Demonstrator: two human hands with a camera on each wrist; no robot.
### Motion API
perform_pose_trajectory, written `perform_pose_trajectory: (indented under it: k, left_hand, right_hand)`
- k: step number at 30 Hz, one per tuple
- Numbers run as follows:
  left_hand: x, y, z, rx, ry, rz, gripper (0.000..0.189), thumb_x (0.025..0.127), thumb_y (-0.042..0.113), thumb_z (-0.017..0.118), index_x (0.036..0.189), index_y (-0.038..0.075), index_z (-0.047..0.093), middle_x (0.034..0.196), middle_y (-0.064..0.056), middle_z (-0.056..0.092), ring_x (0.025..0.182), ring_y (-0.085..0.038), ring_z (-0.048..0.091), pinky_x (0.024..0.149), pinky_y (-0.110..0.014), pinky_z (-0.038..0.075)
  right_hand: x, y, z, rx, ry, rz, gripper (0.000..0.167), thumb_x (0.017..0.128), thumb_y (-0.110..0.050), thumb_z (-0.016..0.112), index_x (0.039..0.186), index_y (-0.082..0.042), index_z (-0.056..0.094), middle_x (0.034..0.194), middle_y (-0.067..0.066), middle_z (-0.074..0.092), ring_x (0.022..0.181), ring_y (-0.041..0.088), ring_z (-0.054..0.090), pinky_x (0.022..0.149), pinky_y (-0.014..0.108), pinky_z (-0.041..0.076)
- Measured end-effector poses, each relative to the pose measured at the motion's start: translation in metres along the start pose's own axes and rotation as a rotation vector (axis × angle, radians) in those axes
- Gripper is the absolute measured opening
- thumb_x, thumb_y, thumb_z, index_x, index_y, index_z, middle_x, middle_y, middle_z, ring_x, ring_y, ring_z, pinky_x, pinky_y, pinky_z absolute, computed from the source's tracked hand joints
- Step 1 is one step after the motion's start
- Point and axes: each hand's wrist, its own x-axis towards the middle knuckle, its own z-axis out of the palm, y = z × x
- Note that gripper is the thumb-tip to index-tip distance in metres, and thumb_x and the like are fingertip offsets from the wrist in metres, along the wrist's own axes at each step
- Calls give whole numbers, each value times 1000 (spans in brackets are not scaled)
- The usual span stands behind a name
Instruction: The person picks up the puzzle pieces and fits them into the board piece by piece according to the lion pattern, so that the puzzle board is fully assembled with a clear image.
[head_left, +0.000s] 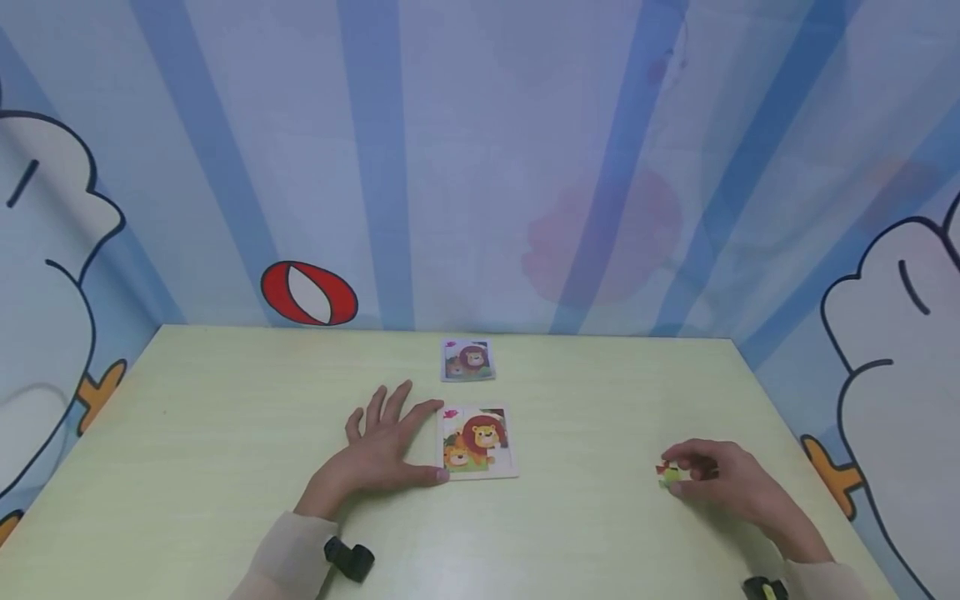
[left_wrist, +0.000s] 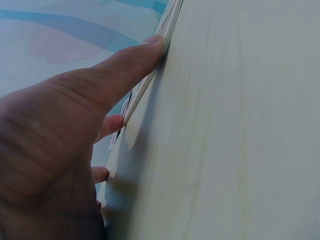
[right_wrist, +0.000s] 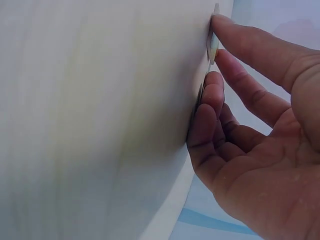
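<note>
A square lion jigsaw puzzle board [head_left: 480,446] lies flat on the table, a white patch showing at the lower right of its picture. My left hand [head_left: 382,454] rests beside it, fingers spread, with thumb and index fingertip touching its left edge near the two corners. In the left wrist view the thumb [left_wrist: 135,57] presses against the board's thin side. Well to the right, my right hand [head_left: 723,479] pinches a small colourful puzzle piece [head_left: 670,475] between thumb and fingers. The right wrist view shows this piece [right_wrist: 213,42] edge-on, close to the tabletop, other fingers curled below it.
Behind the board lies a smaller card [head_left: 468,361] with a similar lion picture. The pale table [head_left: 247,400] ends at a blue striped cloth backdrop [head_left: 480,167] at the back and sides.
</note>
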Motion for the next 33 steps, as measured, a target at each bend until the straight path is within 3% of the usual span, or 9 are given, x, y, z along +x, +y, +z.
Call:
perform_pose_trajectory:
  k: [11,19,28,33]
  left_hand:
    - [0,1,0,-6,0,4,99,81,57,87,165,33,40,182,-17,7,166,-51,-6,123,-81,-2]
    - [-1,3,-2,-15,-5,1,100,80,57,87,165,32,39,182,-17,6,166,-51,-7,123,-81,-3]
    - [-4,7,-7,-32,-19,6,100,80,61,86,164,31,41,181,-20,9,165,-53,-5,122,-83,-2]
    - [-4,9,-7,-23,-20,-3,99,81,59,85,165,31,40,181,-19,8,165,-53,-5,123,-81,-2]
  right_hand:
    - [0,-1,2,-34,76,-14,35,87,-14,88,117,-7,71,103,5,71,88,16,61,71,25,49]
    - [0,-2,3,-14,120,0,22,95,-11,80,115,-7,72,95,4,77,82,15,67,67,25,51]
    - [5,-18,-1,193,47,-26,33,101,-28,77,128,-10,73,105,7,83,87,14,75,72,30,56]
    - [10,-33,-1,245,38,-66,38,101,-29,77,132,-7,71,101,9,82,85,18,73,74,33,57]
